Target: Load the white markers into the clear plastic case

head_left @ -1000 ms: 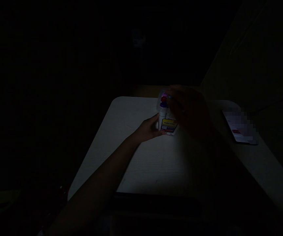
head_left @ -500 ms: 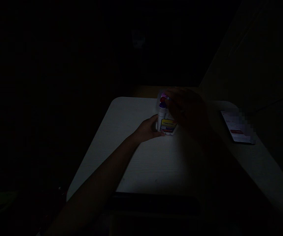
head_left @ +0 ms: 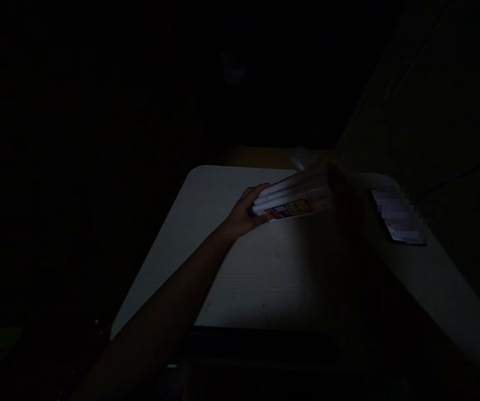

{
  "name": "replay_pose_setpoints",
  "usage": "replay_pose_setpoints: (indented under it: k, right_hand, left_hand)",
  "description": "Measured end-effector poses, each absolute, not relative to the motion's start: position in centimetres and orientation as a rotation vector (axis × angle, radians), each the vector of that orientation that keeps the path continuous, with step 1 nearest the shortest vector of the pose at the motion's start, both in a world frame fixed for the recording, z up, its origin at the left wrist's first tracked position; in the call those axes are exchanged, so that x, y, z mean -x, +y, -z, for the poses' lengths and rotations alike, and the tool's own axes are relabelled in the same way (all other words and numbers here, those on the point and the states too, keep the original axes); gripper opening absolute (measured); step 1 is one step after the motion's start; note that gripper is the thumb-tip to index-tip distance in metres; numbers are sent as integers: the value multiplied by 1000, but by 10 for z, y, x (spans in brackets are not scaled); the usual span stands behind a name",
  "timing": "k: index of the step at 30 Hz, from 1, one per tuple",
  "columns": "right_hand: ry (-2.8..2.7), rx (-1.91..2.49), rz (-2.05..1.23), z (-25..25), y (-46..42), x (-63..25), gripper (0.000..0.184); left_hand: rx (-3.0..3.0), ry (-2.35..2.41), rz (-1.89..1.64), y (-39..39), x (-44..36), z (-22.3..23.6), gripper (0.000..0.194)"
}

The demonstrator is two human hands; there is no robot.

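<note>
In the head view, a clear plastic case of markers (head_left: 290, 192) lies tilted lengthwise above the white table, a yellow and dark label on its near side. White marker barrels show through the plastic. My left hand (head_left: 246, 214) is closed around the case's left end, thumb on the near side and fingers at the back. At the right end, my right hand (head_left: 344, 195) is in deep shadow, close against the case; its fingers are too dark to make out. A clear plastic flap (head_left: 302, 159) sticks up behind the case.
The white table (head_left: 223, 278) has rounded far corners. A phone (head_left: 398, 214) with a lit, blurred screen lies at the right, with a dark cable (head_left: 465, 175) beyond it. A dark bar (head_left: 260, 344) runs along the near edge. The surroundings are very dark.
The marker case has gone from upright, coloured caps on top, to lying over sideways. My left hand stays on it; my right hand has moved from its top to its right end.
</note>
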State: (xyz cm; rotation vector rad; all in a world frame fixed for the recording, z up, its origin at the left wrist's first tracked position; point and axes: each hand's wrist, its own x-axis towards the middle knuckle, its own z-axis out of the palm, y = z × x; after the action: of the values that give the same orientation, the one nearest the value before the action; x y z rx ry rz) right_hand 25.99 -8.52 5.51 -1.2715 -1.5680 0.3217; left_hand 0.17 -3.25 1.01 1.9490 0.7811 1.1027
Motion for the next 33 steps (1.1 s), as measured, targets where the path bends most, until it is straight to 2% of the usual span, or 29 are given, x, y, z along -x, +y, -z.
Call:
replay_pose_setpoints:
  k: [4, 7, 17, 23, 30, 33]
  right_hand:
    - [-1429, 1278, -338, -35, -85, -254, 72]
    - [-1359, 1264, -379, -29, -88, -247, 71]
    - [-1377, 1260, -594, -15, -75, -250, 71]
    - [-1367, 1276, -562, -17, -82, -249, 61]
    - [-1301, 1313, -383, -17, -83, -252, 47]
    - [-1279, 1324, -372, -16, -81, -253, 46]
  left_hand:
    - [-1990, 867, -1173, -33, 1, -11, 86]
    - [-1985, 919, -1213, -31, 2, -9, 90]
    - [-1945, 1000, -1358, -28, 4, -3, 75]
    - [-1888, 986, -1374, -26, 5, 0, 74]
    - [-1880, 997, -1353, -28, 5, -2, 74]
    - [-1875, 990, -1347, -28, 5, -2, 74]
